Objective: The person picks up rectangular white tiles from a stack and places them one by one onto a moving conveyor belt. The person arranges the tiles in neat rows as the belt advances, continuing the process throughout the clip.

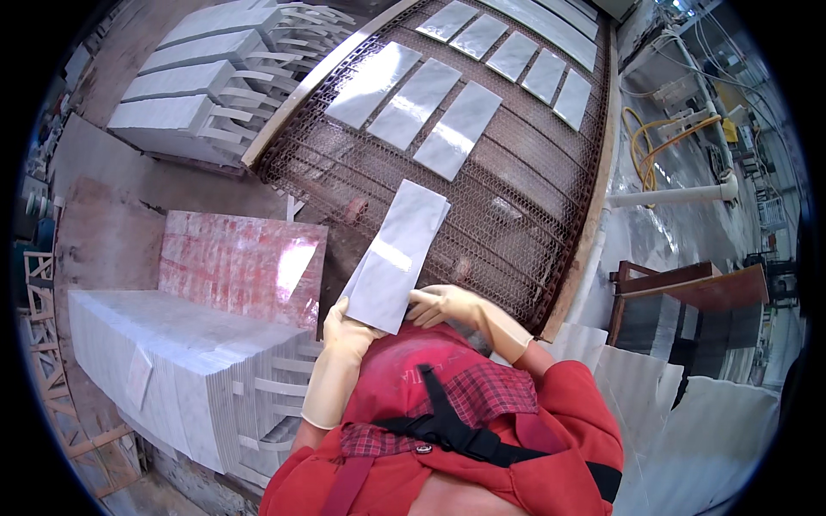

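Both my hands wear pale rubber gloves. My left hand [344,331] grips the near left corner of a long white marble tile [397,254]. My right hand [443,305] holds the tile's near right edge. The tile tilts away from me, its far end over the near edge of a brown wire mesh conveyor [516,215]. A second tile seems to lie just under it, its edge showing on the left side. Several more white tiles [417,103] lie flat on the mesh farther away.
A stack of white tiles on edge [172,361] stands at my left, with a reddish slab [241,262] behind it. More tile stacks [194,86] sit far left. White slabs [688,413], dark boards, a white pipe [680,196] and yellow hoses are on the right.
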`<action>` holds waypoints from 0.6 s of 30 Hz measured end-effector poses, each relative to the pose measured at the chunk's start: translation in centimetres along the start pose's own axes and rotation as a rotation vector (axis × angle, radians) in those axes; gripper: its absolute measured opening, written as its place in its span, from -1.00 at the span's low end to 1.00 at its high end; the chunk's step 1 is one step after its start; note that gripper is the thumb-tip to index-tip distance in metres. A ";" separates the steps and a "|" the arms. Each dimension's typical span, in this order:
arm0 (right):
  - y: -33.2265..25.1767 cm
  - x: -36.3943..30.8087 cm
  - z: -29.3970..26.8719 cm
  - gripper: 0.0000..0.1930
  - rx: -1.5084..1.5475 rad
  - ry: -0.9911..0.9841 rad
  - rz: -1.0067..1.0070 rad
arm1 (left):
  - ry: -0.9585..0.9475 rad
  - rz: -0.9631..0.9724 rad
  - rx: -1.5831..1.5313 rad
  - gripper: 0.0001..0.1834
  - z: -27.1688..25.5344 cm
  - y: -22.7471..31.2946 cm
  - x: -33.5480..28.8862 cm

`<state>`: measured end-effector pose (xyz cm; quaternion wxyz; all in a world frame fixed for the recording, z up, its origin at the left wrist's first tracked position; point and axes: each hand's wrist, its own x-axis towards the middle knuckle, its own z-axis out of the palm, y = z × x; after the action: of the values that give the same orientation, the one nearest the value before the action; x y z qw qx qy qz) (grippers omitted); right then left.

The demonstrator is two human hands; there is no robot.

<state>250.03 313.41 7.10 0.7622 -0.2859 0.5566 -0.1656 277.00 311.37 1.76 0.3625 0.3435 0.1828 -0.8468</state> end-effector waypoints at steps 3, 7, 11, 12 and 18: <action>1.9 1.5 4.1 -0.36 0.342 0.045 -0.097 | 0.014 -0.088 -0.152 -0.35 -0.5 -0.5 -0.3; -0.1 -0.1 5.4 -0.45 0.377 0.112 -0.152 | -0.161 0.249 0.651 -0.40 -0.2 -2.1 -1.7; -1.6 -1.5 3.6 -0.49 0.239 0.121 -0.128 | -0.155 0.257 0.737 -0.45 3.8 -3.3 -2.7; -1.8 -1.9 3.6 -0.50 0.282 0.116 -0.159 | -0.151 0.231 0.645 -0.46 4.9 -3.7 -3.4; -2.6 -7.5 3.0 -0.43 0.872 0.112 -0.238 | -0.189 0.093 0.431 -0.34 8.1 -4.8 -5.8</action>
<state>250.58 316.43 14.97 0.7557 0.0093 0.4386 -0.4863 272.79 312.90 11.85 0.3347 0.3403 -0.0529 -0.8771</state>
